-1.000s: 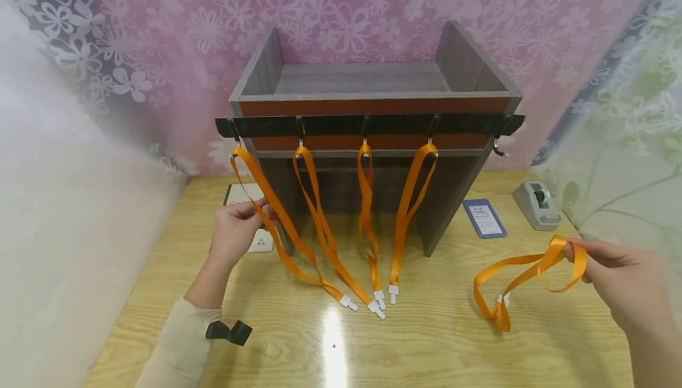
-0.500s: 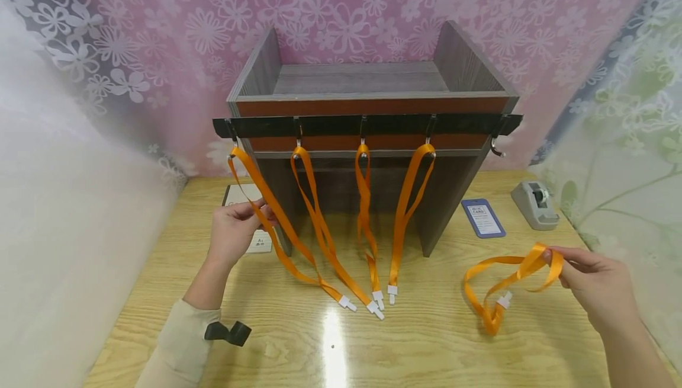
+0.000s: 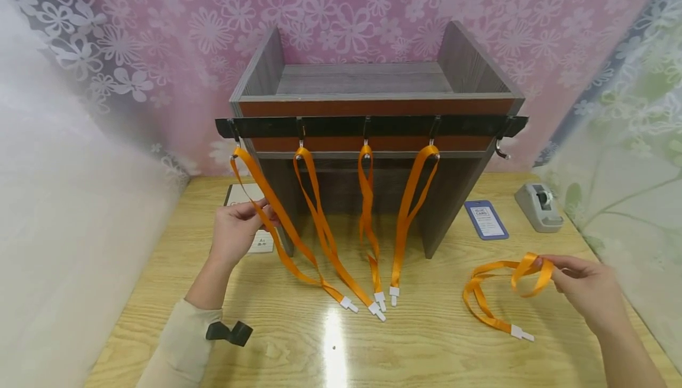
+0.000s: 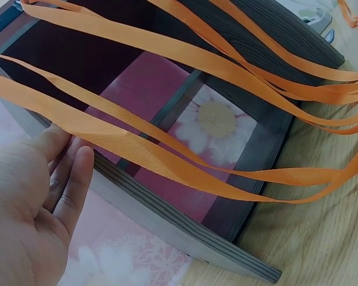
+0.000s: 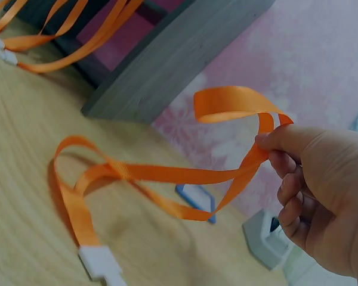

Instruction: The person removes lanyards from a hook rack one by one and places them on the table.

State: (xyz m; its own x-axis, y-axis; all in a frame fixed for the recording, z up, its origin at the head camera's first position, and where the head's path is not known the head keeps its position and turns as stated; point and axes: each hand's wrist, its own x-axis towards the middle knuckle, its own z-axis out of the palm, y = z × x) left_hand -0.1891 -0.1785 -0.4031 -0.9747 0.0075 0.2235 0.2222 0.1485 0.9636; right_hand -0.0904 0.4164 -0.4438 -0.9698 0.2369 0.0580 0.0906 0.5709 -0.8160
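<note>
In the head view my right hand [image 3: 581,284] pinches the looped end of an orange lanyard [image 3: 482,308] between thumb and fingertips. The strap trails to the left over the table, its white clip [image 5: 99,262] low in the right wrist view. My left hand [image 3: 238,231] is at the leftmost hanging lanyard [image 3: 266,180], its thumb and fingertips pinching one strand at the edge; the tips are partly hidden behind the strap [image 4: 116,143]. Beside that one hang more orange lanyards, among them a twisted lanyard [image 3: 366,198], their white clips gathered on the table.
A grey wooden shelf [image 3: 458,198] carries a black hook rail [image 3: 335,127]; the rightmost hook [image 3: 501,150] holds nothing. To its right lie a blue card holder [image 3: 486,220] and a tape dispenser [image 3: 538,207]. A paper booklet [image 3: 261,243] lies behind my left hand.
My right hand has moved left and slightly down with the lanyard, whose clip end has swung out and now points right. My left hand has stayed in place.
</note>
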